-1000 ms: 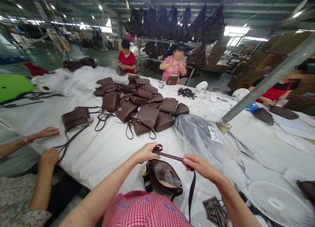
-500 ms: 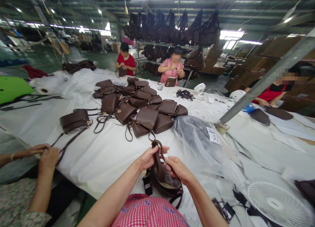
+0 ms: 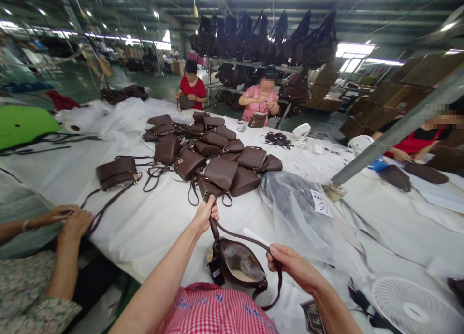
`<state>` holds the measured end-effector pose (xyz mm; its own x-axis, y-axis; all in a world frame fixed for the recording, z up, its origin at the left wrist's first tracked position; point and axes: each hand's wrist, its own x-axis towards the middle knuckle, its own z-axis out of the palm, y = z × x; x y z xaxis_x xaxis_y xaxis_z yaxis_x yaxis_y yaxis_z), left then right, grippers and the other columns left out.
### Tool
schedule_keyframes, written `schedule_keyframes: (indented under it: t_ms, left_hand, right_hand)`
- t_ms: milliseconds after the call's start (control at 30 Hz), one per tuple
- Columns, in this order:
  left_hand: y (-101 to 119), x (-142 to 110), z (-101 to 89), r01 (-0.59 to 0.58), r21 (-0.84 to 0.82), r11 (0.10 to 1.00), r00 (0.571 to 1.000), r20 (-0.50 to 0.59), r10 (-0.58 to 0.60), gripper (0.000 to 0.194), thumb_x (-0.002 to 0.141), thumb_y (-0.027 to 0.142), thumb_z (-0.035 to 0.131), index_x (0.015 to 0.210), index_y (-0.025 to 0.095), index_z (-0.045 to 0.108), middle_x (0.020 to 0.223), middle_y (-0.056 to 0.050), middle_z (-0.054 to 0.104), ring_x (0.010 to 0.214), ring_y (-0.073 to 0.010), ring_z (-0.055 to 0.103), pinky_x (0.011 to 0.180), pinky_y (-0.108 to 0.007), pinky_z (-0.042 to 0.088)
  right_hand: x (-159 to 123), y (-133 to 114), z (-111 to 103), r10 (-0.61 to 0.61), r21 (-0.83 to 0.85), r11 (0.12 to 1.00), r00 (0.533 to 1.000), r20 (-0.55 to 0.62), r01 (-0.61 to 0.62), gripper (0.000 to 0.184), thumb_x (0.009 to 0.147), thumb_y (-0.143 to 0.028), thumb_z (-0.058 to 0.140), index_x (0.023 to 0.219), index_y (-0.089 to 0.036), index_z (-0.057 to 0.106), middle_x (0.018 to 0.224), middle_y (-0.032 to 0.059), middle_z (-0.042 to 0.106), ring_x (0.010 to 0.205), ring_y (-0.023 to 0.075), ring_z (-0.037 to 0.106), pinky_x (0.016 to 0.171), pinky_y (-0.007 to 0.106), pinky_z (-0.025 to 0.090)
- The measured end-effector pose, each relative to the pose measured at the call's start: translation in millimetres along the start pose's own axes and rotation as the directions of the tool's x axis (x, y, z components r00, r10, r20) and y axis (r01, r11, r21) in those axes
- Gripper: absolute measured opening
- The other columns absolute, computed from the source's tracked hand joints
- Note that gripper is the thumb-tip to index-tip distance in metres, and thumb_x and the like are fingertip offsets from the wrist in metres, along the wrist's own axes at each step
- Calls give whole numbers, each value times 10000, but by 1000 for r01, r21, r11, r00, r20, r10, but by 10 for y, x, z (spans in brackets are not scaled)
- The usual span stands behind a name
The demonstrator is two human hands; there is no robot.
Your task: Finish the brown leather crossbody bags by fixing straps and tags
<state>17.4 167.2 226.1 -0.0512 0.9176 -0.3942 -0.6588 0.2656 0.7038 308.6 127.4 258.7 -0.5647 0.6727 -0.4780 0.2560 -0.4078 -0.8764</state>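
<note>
Left hand (image 3: 207, 216) and right hand (image 3: 283, 259) now wider apart, fingers of both clamped on strap (image 3: 241, 236). Strap looks fitted both ends; bag (image 3: 238, 283) gapes, unclosed.

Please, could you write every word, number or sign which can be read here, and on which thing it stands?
"6" (probably): handwritten on the white paper label over the dark wrapped bundle; its other marks are too blurred.
"E" (probably): on the dark printed piece at the bottom edge; the rest is unclear.
Black tag on the open bag: too small to read.
Blue marks on the red checked clothing: no readable text.
</note>
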Motion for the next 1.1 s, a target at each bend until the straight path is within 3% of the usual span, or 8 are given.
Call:
schedule_keyframes:
  t_ms: [167,300,400,567,733,833,1000,1100]
  left_hand:
    - [-210,-205,390,-51,446,894,936,333,-113,434,576,302,832,848,150,531,644,73,494,466,-34,393,455,-183,310]
    - [-307,-306,539,-127,533,836,837,510,-198,374,550,159,772,873,136,584,790,13,605,652,-90,518,588,-204,386]
    - [-308,-325,551,-108,633,766,847,463,-263,165,648,232,675,719,133,563,594,45,519,524,-75,431,511,-213,321]
    - [-178,-273,533,-72,727,683,877,372,-304,155,651,250,632,636,151,514,517,58,452,448,-66,369,453,-216,262]
    - [3,-161,380,-68,637,767,895,378,-235,299,665,321,672,591,178,419,474,59,423,508,-116,523,565,-247,423]
    - [37,-176,284,34,596,802,875,369,-312,343,681,341,699,652,191,393,463,98,375,414,-66,410,545,-268,458]
    - [-33,-317,339,99,642,760,783,421,-458,394,701,349,723,663,192,364,499,112,319,403,-20,263,417,-180,315]
    - [-47,-364,433,91,654,751,757,444,-479,413,710,366,721,657,194,350,500,111,307,404,-18,250,403,-174,260]
  right_hand:
    - [192,-252,125,-65,-58,996,996,-56,62,512,765,-665,575,698,-159,527,535,-58,445,477,64,357,493,221,270]
    - [351,-412,238,-102,-76,992,994,-46,98,523,739,-685,570,728,-162,547,506,-73,407,438,52,299,438,213,191]
    - [394,-445,258,-73,-86,994,997,-40,70,502,736,-669,568,715,-167,538,500,-72,417,414,44,283,417,212,159]
    - [333,-420,123,-90,-184,979,996,-23,84,359,727,-505,651,687,-181,501,540,-64,458,462,58,355,442,209,222]
    - [109,-71,-156,-124,-269,958,989,-77,100,215,748,-386,615,761,-171,606,582,-47,489,559,104,431,541,238,330]
    - [-61,253,-274,-133,-202,974,978,-159,100,235,730,-383,605,809,-165,645,654,-25,558,633,130,483,646,270,389]
    - [-234,572,-286,-172,-23,983,868,-465,182,290,723,-448,649,843,-184,640,796,16,643,842,194,573,858,350,421]
    - [-231,624,-176,-172,235,900,794,-583,368,344,685,-473,710,869,-204,601,756,-5,607,736,154,572,808,337,454]
